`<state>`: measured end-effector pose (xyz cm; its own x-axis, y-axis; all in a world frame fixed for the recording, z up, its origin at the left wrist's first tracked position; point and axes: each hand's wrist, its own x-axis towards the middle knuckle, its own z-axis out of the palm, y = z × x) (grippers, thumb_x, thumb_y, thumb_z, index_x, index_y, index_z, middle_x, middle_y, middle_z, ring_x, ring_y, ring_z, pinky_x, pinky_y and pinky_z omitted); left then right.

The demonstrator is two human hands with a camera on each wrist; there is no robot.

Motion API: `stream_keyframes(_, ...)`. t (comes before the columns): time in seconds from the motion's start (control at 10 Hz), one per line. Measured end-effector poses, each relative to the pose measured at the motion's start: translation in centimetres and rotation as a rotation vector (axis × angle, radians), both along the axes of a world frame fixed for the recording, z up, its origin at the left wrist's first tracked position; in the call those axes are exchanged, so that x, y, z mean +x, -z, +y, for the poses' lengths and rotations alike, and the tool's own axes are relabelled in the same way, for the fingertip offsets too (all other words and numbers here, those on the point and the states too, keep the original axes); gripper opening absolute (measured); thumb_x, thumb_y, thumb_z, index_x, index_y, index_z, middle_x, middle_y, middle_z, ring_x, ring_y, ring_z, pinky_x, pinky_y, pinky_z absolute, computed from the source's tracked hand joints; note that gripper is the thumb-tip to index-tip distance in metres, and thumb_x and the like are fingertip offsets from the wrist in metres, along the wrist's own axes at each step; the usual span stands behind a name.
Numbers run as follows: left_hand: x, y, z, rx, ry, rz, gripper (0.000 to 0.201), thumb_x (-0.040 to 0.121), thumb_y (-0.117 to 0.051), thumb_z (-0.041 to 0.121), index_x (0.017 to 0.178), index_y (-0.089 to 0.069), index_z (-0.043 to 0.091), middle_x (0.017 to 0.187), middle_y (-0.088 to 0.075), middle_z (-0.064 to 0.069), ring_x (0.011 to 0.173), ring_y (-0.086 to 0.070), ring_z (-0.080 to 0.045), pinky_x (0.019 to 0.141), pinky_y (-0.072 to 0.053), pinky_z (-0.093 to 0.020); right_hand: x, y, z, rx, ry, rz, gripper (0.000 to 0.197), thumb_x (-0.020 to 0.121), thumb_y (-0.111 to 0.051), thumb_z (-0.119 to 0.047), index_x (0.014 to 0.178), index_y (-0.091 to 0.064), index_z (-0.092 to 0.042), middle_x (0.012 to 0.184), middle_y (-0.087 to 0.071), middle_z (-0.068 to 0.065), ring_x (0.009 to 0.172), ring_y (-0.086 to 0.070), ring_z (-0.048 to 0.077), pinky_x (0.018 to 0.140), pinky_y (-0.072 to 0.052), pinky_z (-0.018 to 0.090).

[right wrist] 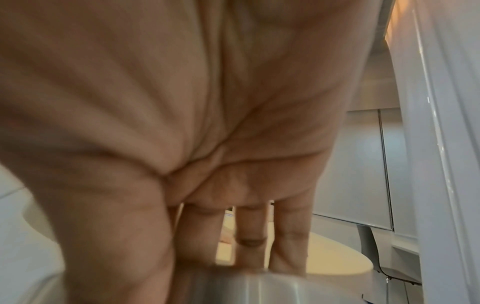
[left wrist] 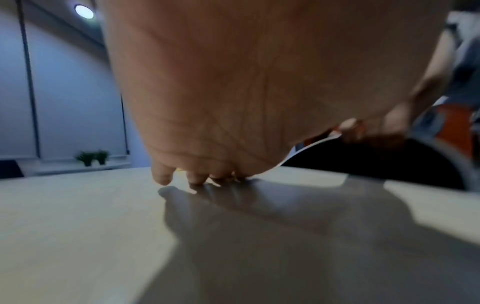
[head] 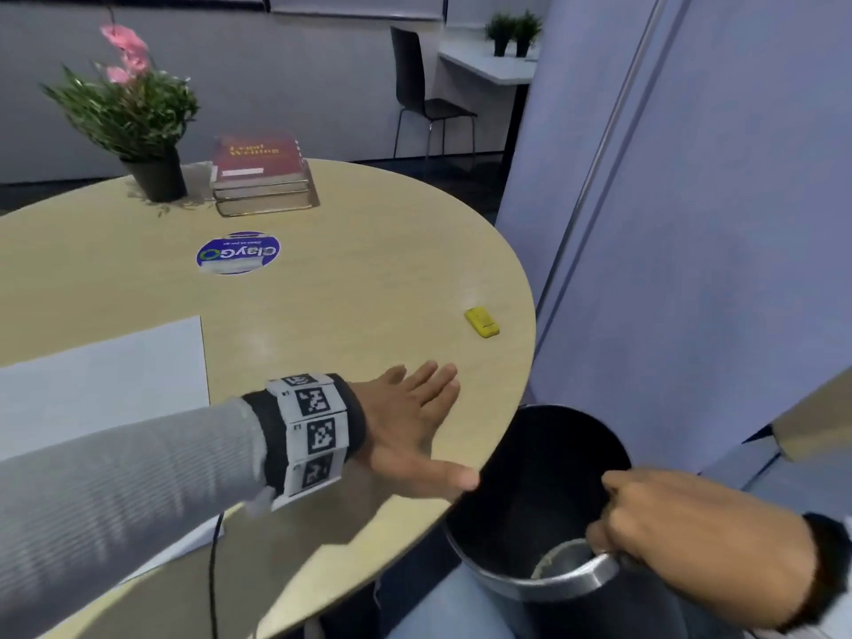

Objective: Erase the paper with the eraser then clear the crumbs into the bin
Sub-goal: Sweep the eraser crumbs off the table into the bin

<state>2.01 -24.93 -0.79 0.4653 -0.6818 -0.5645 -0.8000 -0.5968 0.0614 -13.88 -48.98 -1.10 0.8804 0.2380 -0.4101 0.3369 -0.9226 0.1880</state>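
Observation:
My left hand [head: 415, 422] lies flat on the wooden table [head: 322, 306] near its right edge, fingers straight and spread, thumb pointing at the bin. In the left wrist view its fingertips [left wrist: 163, 176] touch the tabletop. A dark bin with a metal rim [head: 544, 495] is held just below the table's edge; my right hand [head: 654, 523] grips its near rim, fingers hooked inside. The right wrist view shows those fingers [right wrist: 249, 230] over the grey rim [right wrist: 259, 283]. The yellow eraser [head: 482, 321] lies on the table beyond my left hand. White paper [head: 101, 380] lies at the left. Crumbs are too small to see.
A potted plant with pink flowers [head: 133, 117] and a stack of books [head: 260, 175] stand at the table's far side. A round blue sticker [head: 238, 252] lies mid-table. A partition wall [head: 691, 200] rises right of the table. A cable [head: 213, 569] hangs under my left arm.

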Motion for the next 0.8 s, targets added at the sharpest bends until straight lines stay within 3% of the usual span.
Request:
stream_keyframes(0.1,-0.8,-0.7,0.3,-0.060,0.032,0.016,0.121,0.058,0.001,0.095,0.147,0.024,0.016,0.153,0.033,0.002,0.142,0.025,-0.011,0.117,0.010,-0.045,1.0,-2.4,0.9,0.084,-0.137,0.129,0.020,0.086,-0.043,-0.008,0.084,-0.057,-0.022,0.074,-0.047,0.000,0.073,-0.040,0.022,0.065,-0.039,0.036)
stream_keyframes(0.2,1.9,-1.4,1.5,-0.068,-0.137,-0.089,0.123,0.056,0.004,0.095,0.147,0.024,0.015,0.151,0.034,-0.002,0.142,0.024,-0.013,0.117,0.010,-0.047,1.1,-4.4,2.0,0.081,-0.155,0.149,0.020,0.077,-0.039,-0.005,0.077,-0.050,-0.022,0.066,-0.040,-0.006,0.081,-0.042,0.019,0.061,-0.029,0.029)
stream_keyframes(0.3,3.0,-1.0,2.2,0.041,-0.233,-0.156,0.121,0.064,-0.009,0.094,0.147,0.023,0.012,0.153,0.030,-0.005,0.144,0.022,-0.018,0.117,0.009,-0.048,0.9,-4.9,3.2,0.084,-0.188,0.128,0.021,0.078,-0.040,-0.003,0.077,-0.051,-0.021,0.064,-0.035,-0.004,0.077,-0.037,0.018,0.052,-0.021,0.021)
stream_keyframes(0.4,0.0,0.5,0.8,-0.038,-0.108,-0.114,0.124,0.062,-0.011,0.096,0.148,0.022,0.013,0.154,0.029,-0.004,0.144,0.022,-0.021,0.116,0.012,-0.047,1.0,-4.8,3.8,0.082,-0.196,0.092,0.023,0.075,-0.042,0.001,0.078,-0.052,-0.020,0.064,-0.034,-0.004,0.076,-0.036,0.018,0.052,-0.017,0.019)
stream_keyframes(0.5,-4.4,0.9,-1.7,-0.107,0.142,-0.021,0.121,0.064,-0.013,0.094,0.149,0.018,0.014,0.155,0.027,-0.002,0.144,0.023,-0.018,0.114,0.017,-0.048,0.9,-4.6,4.3,0.084,-0.200,0.045,0.021,0.077,-0.044,-0.001,0.078,-0.054,-0.019,0.063,-0.036,-0.004,0.073,-0.035,0.019,0.055,-0.022,0.030)
stream_keyframes(0.6,-6.1,0.1,-2.6,-0.165,0.203,-0.006,0.114,0.065,-0.007,0.087,0.150,0.015,0.015,0.156,0.023,0.002,0.144,0.020,-0.012,0.112,0.022,-0.046,0.6,-4.4,4.5,0.085,-0.204,0.031,0.019,0.080,-0.046,-0.004,0.077,-0.054,-0.020,0.061,-0.033,-0.004,0.072,-0.033,0.020,0.060,-0.021,0.032)
stream_keyframes(0.7,-3.4,-0.5,-1.4,-0.146,0.022,-0.107,0.119,0.061,-0.002,0.091,0.150,0.017,0.014,0.156,0.023,-0.004,0.145,0.018,-0.016,0.114,0.016,-0.051,0.1,-4.3,4.6,0.087,-0.184,0.022,0.019,0.080,-0.046,-0.002,0.078,-0.055,-0.019,0.064,-0.034,-0.003,0.068,-0.031,0.018,0.052,-0.017,0.025)
stream_keyframes(0.8,-1.9,0.0,-0.3,-0.020,-0.028,-0.152,0.124,0.060,0.000,0.093,0.149,0.018,0.009,0.156,0.025,-0.008,0.145,0.019,-0.021,0.113,0.013,-0.057,-0.3,-4.4,4.9,0.093,-0.173,0.007,0.022,0.079,-0.047,0.001,0.076,-0.054,-0.020,0.063,-0.033,-0.004,0.063,-0.027,0.014,0.051,-0.014,0.021)
